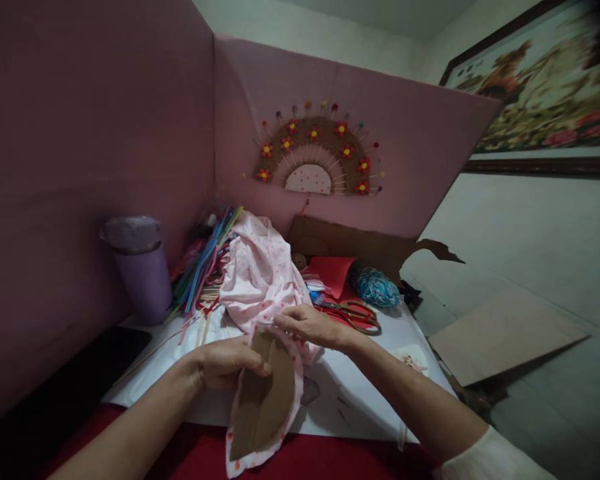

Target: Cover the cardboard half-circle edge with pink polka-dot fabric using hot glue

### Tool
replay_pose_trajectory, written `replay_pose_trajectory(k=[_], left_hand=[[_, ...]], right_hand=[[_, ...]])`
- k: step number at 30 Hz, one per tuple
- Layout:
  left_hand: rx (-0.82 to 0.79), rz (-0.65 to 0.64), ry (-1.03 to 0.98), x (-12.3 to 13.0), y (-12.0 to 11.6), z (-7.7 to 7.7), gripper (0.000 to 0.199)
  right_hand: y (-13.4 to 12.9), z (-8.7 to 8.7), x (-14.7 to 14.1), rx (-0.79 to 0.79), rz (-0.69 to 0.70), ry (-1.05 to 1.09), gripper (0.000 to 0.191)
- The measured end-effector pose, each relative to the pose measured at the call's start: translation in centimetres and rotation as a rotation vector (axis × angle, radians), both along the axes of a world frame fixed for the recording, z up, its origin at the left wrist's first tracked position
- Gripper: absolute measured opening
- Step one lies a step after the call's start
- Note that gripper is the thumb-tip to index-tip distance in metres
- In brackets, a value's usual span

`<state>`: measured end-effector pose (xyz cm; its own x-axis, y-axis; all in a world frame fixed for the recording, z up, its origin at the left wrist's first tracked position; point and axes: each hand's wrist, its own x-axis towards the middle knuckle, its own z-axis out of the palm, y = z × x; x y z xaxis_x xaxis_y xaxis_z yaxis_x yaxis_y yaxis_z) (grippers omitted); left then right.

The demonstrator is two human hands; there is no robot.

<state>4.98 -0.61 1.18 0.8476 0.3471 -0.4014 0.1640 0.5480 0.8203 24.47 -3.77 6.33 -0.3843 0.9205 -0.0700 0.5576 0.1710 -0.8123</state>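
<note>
A brown cardboard half circle (270,400) has pink dotted cloth running round its edge. My left hand (230,362) grips it, the thumb lying on the cardboard face. At the top edge, the fingers of my right hand (313,325) are pressed together on the cloth margin. Behind the hands lies a crumpled pink dotted cloth (260,267). Scissors with dark orange handles (363,316) rest on red sheets just beyond my right hand.
A purple cup (145,283) stands at the left, beside colourful pipe cleaners (207,257) and thin sticks. Blue yarn (377,287) sits at the back right. A decorated fan shape (313,133) is on the pink board. Cardboard (350,243) leans below it.
</note>
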Motion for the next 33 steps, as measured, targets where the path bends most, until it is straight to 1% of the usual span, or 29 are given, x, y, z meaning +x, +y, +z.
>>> replay_pose_trajectory(k=[6,12,16,20,24,28,33], left_hand=[[-0.002,-0.008,-0.031,0.0,-0.1,0.0,0.032],[0.009,-0.004,-0.028,0.0,-0.2,0.3,0.028],[-0.003,-0.004,-0.051,0.0,-0.2,0.4,0.024],[-0.011,-0.022,-0.037,0.0,-0.1,0.3,0.028],[-0.001,-0.001,-0.025,0.0,-0.1,0.4,0.033],[-0.008,-0.017,-0.053,0.0,-0.2,0.6,0.033],[0.0,-0.014,-0.042,0.1,-0.3,0.6,0.025]], right_hand=[[0.0,-0.2,-0.1,0.008,0.019,0.02,0.055],[0.1,-0.5,-0.2,0.06,-0.033,-0.041,0.049],[0.2,-0.9,-0.1,0.053,-0.043,-0.012,0.047],[0.1,-1.2,0.0,0.081,-0.069,0.003,0.046],[-0.2,-0.9,-0.2,0.087,-0.082,-0.006,0.045],[-0.5,-0.5,-0.1,0.108,-0.063,-0.056,0.047],[-0.5,-0.2,0.1,0.168,-0.068,-0.224,0.044]])
